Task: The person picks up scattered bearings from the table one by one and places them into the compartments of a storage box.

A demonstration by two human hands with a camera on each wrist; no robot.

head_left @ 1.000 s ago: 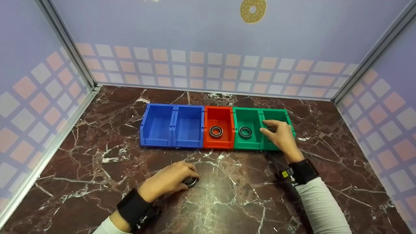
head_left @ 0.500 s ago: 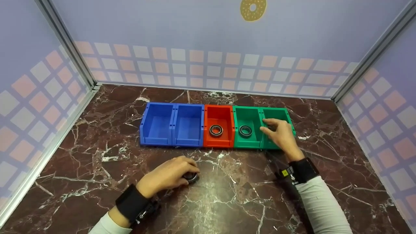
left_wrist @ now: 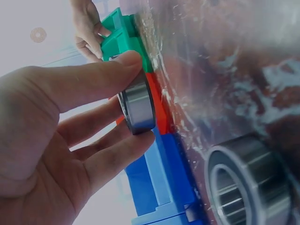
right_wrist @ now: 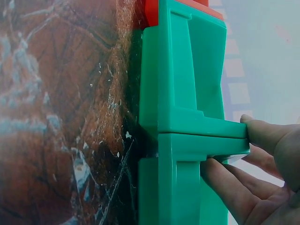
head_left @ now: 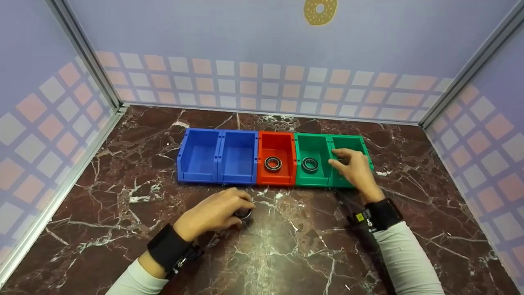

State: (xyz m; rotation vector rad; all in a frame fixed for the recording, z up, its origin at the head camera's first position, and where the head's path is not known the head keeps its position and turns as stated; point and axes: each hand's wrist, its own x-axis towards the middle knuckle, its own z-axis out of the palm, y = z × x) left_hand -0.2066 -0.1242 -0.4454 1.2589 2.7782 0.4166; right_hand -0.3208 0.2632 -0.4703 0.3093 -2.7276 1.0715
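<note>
A glossy, dark red-brown marbled table (head_left: 294,262) fills the lower scene. Across its middle runs a row of open boxes: two blue plastic bins (head_left: 239,162) toward nine o'clock, a red plastic bin (head_left: 276,143) between, two green plastic bins (head_left: 313,144) toward three. Past three o'clock, the right hand (head_left: 356,170) pinches the green pair's adjoining walls. At seven, the left hand (head_left: 217,211) grips a round silver-and-black metal bearing (left_wrist: 140,108) before the bins. Similar rings: a red-bin bearing (head_left: 273,169), a green-bin bearing (head_left: 310,171), and a loose bearing (left_wrist: 262,187) lying on the table.
</note>
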